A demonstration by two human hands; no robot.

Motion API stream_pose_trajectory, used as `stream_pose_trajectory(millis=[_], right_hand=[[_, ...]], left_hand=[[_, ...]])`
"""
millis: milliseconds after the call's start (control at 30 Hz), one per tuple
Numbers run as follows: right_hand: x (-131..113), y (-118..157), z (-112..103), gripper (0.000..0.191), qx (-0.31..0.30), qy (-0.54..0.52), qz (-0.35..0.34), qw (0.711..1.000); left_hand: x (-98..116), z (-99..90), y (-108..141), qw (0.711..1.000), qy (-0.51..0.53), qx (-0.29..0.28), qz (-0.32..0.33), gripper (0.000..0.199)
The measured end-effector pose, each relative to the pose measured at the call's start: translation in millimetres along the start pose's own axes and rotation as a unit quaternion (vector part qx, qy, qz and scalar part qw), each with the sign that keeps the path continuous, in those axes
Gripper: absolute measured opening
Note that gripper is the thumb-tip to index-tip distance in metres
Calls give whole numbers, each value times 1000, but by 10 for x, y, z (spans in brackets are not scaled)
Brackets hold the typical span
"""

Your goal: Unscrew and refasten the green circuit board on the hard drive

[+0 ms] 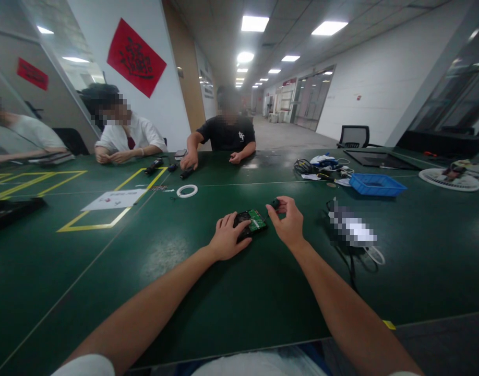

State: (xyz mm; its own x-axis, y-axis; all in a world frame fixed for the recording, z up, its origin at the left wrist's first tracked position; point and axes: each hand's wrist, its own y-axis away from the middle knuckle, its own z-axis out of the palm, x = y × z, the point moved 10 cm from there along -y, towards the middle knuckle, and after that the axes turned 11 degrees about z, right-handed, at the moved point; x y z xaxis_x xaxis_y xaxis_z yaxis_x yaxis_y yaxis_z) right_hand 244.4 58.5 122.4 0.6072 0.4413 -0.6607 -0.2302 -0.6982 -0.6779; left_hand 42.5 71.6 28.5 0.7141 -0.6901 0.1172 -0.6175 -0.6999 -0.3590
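A black device with a green circuit board [257, 221] lies on the dark green table near the middle. My left hand [229, 237] rests over its left side, with the fingers on it holding it against the table. Just right of the board, my right hand [288, 220] pinches a small dark tool [275, 203] between thumb and fingers. A thin shaft seems to run from the tool down toward the board's right edge; whether its tip touches the board is too small to tell.
Behind the device lies a white ring [187, 191]. At right are a blue tray [377, 185], a cable pile [327, 166] and a blurred white object with cords [352, 227]. A paper sheet [114, 199] lies left. Three people sit across the table [208, 313].
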Motion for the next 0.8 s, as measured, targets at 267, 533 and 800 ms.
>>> stream_pose_trajectory(millis=[267, 533, 800], right_hand=[[-14, 13, 21, 36, -8, 2, -14, 1000], [-28, 17, 14, 37, -5, 9, -18, 1000], [17, 13, 14, 40, 4, 21, -10, 1000]], left_hand=[[-2, -7, -5, 1000, 6, -3, -4, 63], [-6, -1, -3, 1000, 6, -3, -3, 63], [-9, 15, 2, 1000, 2, -1, 0, 62]])
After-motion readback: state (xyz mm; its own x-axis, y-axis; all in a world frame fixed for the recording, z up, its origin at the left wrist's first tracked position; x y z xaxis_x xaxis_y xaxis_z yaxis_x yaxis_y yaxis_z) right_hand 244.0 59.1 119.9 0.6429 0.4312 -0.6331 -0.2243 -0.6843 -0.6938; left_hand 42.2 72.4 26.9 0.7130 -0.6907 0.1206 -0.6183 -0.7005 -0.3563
